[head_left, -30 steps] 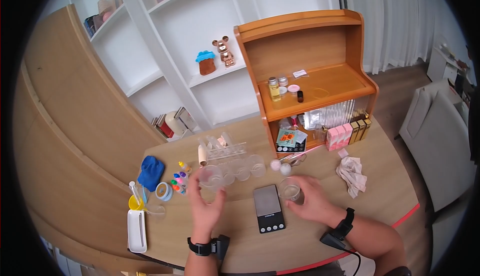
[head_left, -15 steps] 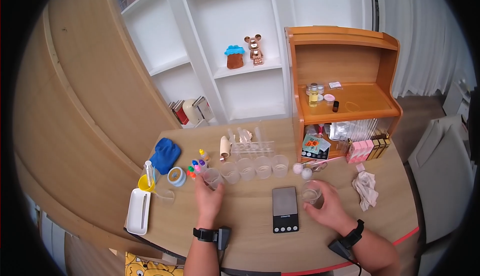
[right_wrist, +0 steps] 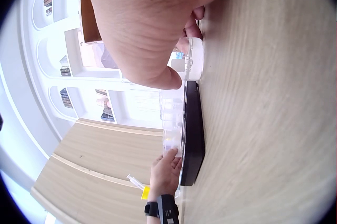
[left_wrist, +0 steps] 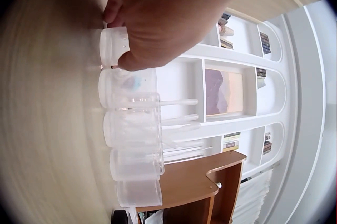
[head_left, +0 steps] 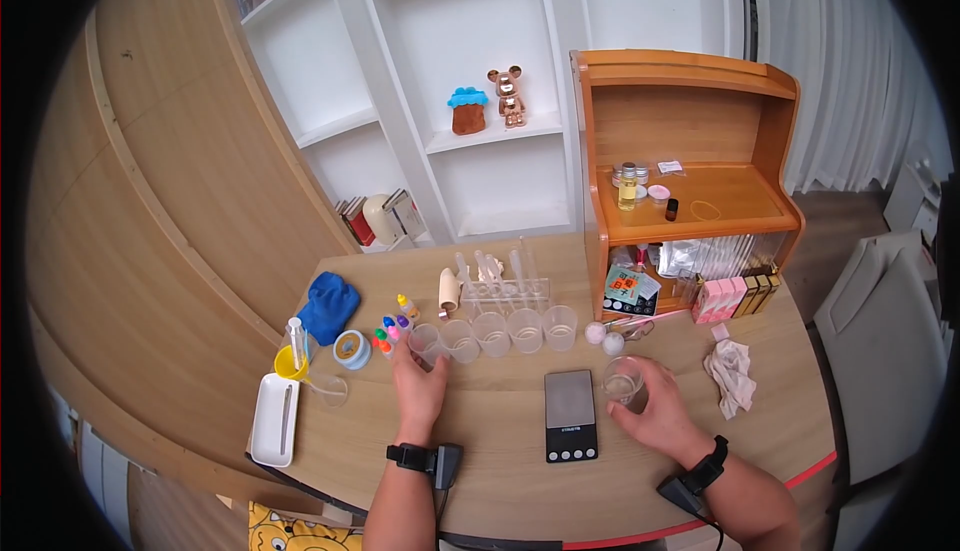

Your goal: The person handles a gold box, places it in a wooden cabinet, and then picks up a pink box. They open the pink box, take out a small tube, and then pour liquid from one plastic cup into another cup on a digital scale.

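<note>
My left hand (head_left: 418,393) grips a clear plastic cup (head_left: 427,339) that stands at the left end of a row of similar cups (head_left: 491,333). In the left wrist view its thumb lies on the near side of that cup (left_wrist: 111,47); the fingertips are mostly hidden behind. Right of a black digital scale (head_left: 570,411), my right hand (head_left: 657,413) holds another clear cup (head_left: 620,379), thumb on one side and fingers round the other. This cup (right_wrist: 196,58) is upright, close to the tabletop, in the right wrist view.
Behind the cups stands a clear rack (head_left: 508,291) of tubes. Small colour bottles (head_left: 392,331), a blue tape-like roll (head_left: 352,349), a yellow cup (head_left: 290,363) and a white tray (head_left: 275,421) lie left. A wooden shelf unit (head_left: 690,66) and crumpled cloth (head_left: 731,379) are right.
My left hand has lowered its cup to the table, to the end of the row. The right hand keeps its cup beside the scale. The head view swung left, then held nearly still.
</note>
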Tool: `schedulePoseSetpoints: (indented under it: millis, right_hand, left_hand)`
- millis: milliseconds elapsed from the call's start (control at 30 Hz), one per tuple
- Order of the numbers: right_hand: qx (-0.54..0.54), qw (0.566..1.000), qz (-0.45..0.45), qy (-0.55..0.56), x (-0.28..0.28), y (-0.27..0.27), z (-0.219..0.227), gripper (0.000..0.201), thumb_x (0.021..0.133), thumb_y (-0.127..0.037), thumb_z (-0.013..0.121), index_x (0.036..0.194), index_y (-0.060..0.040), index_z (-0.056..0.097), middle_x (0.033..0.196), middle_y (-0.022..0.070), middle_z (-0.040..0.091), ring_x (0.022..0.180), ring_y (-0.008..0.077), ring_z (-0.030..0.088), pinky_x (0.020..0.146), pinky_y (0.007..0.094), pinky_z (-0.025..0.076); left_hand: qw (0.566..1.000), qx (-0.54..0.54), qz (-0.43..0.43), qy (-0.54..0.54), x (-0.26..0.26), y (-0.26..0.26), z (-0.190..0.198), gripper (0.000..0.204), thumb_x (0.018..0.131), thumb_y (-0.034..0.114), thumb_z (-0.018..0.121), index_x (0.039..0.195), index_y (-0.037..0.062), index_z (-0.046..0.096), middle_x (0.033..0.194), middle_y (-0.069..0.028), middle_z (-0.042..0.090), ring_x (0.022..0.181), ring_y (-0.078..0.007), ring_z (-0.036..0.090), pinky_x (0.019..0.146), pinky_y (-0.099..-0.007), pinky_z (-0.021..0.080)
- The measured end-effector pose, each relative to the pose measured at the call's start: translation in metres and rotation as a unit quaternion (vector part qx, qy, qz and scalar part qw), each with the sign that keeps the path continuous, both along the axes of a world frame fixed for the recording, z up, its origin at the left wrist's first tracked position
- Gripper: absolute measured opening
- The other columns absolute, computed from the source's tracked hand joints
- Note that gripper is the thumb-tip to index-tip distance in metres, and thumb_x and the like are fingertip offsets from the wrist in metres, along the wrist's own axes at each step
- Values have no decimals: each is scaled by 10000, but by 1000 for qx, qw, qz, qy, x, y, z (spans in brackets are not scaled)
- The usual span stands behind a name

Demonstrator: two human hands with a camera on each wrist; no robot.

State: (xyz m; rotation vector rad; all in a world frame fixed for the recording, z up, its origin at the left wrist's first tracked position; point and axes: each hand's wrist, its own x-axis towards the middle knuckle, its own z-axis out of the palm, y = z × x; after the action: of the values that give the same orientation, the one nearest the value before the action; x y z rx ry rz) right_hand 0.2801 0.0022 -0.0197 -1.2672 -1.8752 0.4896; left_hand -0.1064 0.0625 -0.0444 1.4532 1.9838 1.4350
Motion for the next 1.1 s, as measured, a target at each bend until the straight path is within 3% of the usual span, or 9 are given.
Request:
schedulePoseSetpoints:
  millis: [100,167,267,500,667,767,867,967,1100]
  right_hand:
    - [-4,1000,-2,-1,0,0,2,653,834,-222,854,1402,-49,582,1313,174,681,1265,400,630,1119,508,454]
    - [-6,1000,-1,0,0,0,1,652,836,-221,854,1403,-50,582,1317,174,679,1268,396,629,1121,506,453]
    - [-13,1000,2,-3,1,0,2,679,817,-197,870,1407,-28,581,1352,202,659,1289,404,619,1128,491,471]
    - [-6,1000,-2,1,0,-1,2,653,839,-226,854,1404,-48,578,1308,172,679,1259,391,631,1121,504,452]
    - [-7,1000,3,-1,0,-1,3,660,839,-223,853,1409,-48,572,1300,171,678,1256,392,631,1118,503,454]
    - [-4,1000,-3,1,-1,-2,3,660,839,-218,852,1411,-47,570,1295,169,680,1253,392,632,1118,504,455]
    - [-2,1000,-3,-2,-1,-2,4,657,841,-214,849,1412,-46,570,1295,169,682,1251,395,631,1112,502,461]
    - [-12,1000,-3,1,0,-1,4,665,842,-217,851,1418,-45,568,1298,167,683,1256,395,626,1113,504,465]
    - [-20,1000,-8,14,0,0,4,685,839,-222,857,1431,-43,564,1306,166,683,1266,395,617,1119,508,467]
  left_hand:
    - [999,5,-18,-27,4,-1,4,872,835,90,868,1566,-81,425,1401,-229,615,1238,-322,654,1057,-411,542]
    - [998,40,-38,13,7,-2,5,1011,809,100,896,1614,-105,318,1512,-266,530,1380,-362,576,1155,-437,485]
    - [999,13,-39,18,13,-5,15,1094,791,107,913,1636,-111,253,1581,-285,463,1466,-391,505,1212,-459,435]
    - [996,22,-24,83,16,-4,15,1111,785,120,919,1641,-106,248,1593,-291,455,1454,-403,517,1213,-456,436]
    - [997,53,-50,8,1,4,-11,965,864,11,815,1640,-77,249,1568,-299,470,1445,-401,528,1211,-459,437]
    - [999,30,-24,24,7,0,1,879,894,-48,754,1625,-64,266,1537,-287,499,1427,-390,549,1199,-453,452]
    - [1000,2,-15,15,14,-4,16,847,908,-54,743,1618,-51,282,1519,-266,520,1409,-372,571,1192,-443,464]
    - [998,38,-41,-33,10,1,4,832,919,-51,740,1618,-38,290,1509,-255,530,1393,-356,586,1189,-443,470]
    - [999,34,-41,-5,10,1,0,817,926,-49,740,1615,-27,300,1507,-254,530,1403,-353,580,1196,-445,464]
